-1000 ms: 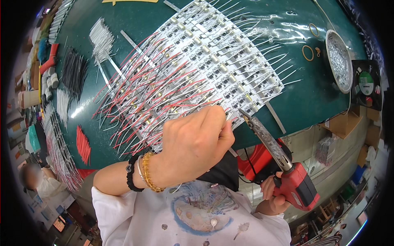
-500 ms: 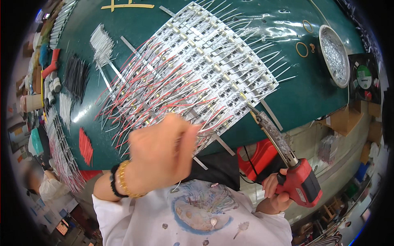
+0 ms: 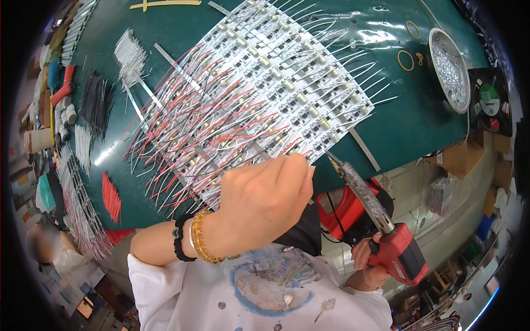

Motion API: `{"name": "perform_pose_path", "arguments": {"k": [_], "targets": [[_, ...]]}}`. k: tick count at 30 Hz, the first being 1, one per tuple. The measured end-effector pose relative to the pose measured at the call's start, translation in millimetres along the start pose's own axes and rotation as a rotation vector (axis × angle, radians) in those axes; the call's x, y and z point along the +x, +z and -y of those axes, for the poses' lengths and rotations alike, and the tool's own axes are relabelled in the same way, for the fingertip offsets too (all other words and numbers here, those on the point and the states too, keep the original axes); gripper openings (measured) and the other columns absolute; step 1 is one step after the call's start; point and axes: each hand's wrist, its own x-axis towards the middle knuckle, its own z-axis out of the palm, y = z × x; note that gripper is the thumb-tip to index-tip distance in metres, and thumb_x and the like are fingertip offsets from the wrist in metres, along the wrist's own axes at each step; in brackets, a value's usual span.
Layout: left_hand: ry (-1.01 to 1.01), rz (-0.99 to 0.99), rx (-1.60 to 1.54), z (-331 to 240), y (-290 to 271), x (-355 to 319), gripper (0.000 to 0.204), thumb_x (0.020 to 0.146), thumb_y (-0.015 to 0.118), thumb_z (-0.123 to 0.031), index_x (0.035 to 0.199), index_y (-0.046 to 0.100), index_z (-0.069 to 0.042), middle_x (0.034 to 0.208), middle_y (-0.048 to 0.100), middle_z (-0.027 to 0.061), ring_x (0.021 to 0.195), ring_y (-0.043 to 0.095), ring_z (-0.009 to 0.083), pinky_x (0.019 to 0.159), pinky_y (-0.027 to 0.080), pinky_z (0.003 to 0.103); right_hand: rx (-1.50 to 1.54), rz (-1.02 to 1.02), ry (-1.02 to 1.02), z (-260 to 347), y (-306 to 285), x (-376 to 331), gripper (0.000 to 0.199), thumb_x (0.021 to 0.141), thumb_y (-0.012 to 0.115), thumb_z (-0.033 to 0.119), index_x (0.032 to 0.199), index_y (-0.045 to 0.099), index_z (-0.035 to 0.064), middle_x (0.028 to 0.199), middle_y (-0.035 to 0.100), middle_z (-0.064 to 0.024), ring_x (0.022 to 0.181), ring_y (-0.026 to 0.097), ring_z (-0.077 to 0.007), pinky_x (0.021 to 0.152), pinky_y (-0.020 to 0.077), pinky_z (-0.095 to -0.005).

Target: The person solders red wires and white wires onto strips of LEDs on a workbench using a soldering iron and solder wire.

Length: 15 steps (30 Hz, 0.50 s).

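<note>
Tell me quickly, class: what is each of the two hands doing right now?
Left hand: closed, fingertips at the near edge of the wired circuit strips; what it pinches cannot be told.
Right hand: closed on the red soldering gun.

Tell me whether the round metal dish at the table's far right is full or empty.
Full: the round metal dish on the green table is heaped to its rim with shiny silver bits; what they are cannot be told.
</note>
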Motion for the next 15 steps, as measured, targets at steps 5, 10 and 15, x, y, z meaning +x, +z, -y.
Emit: {"name": "perform_pose_path", "arguments": {"k": [5,10,15], "targets": [[0.006,-0.007,0.007,0,2,1,0.02,0.076,0.069,-0.006,0.068,0.051,-0.009,0.049,0.049,0.0012,0.037,0.047,0.0153,0.037,0.034,0.028,0.185,-0.012,0.192,7,-5,3,0.046,0.084,0.065,0.042,0.066,0.053,0.002,0.06,0.055,-0.0065,0.05,0.053,-0.0168,0.047,0.0394,-0.0275],[0.026,-0.021,0.031,0,2,1,0.02,0.075,0.07,-0.006,0.068,0.051,-0.009,0.049,0.047,0.0013,0.036,0.046,0.0158,0.037,0.034,0.029,0.113,-0.138,0.178,-1,-5,-16,0.033,0.074,0.075,0.028,0.065,0.054,0.0038,0.06,0.055,-0.0058,0.05,0.053,-0.0165,0.047,0.0392,-0.0279],[0.042,-0.039,0.057,0,4,1,0.02,0.074,0.07,-0.007,0.068,0.051,-0.009,0.049,0.046,0.0019,0.036,0.045,0.0171,0.036,0.034,0.03,-0.184,-0.114,0.12,-5,-13,-32,0.017,0.064,0.071,0.01,0.066,0.055,0.0055,0.06,0.055,-0.0051,0.05,0.053,-0.0173,0.046,0.0387,-0.0285]]}}
